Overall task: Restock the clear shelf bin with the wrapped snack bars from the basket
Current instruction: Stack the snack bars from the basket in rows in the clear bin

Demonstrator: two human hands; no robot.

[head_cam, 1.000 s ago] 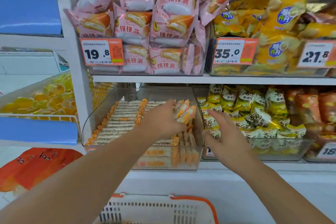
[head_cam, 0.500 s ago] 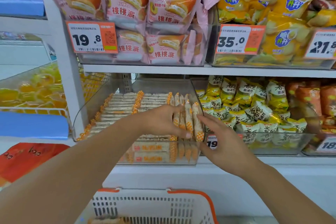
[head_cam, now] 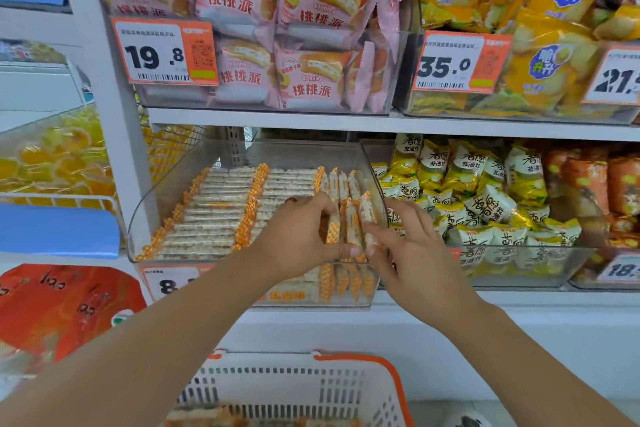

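Clear shelf bin [head_cam: 166, 204] sitting at the shelf's front edge, holding flat rows of wrapped snack bars [head_cam: 214, 215]; white orange-rimmed basket [head_cam: 377, 388] standing below, bars lying inside.

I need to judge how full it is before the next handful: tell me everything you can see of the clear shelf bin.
The clear shelf bin is a transparent, plastic-looking tub with sloped side walls and an open top, on the lower white shelf under the pink pastry packs. Flat rows of wrapped snack bars with orange-checked ends fill its left and middle; at its right end more bars stand on edge. The left hand holds those upright bars, and the right hand touches them. A price tag on its front is partly hidden by the left arm.
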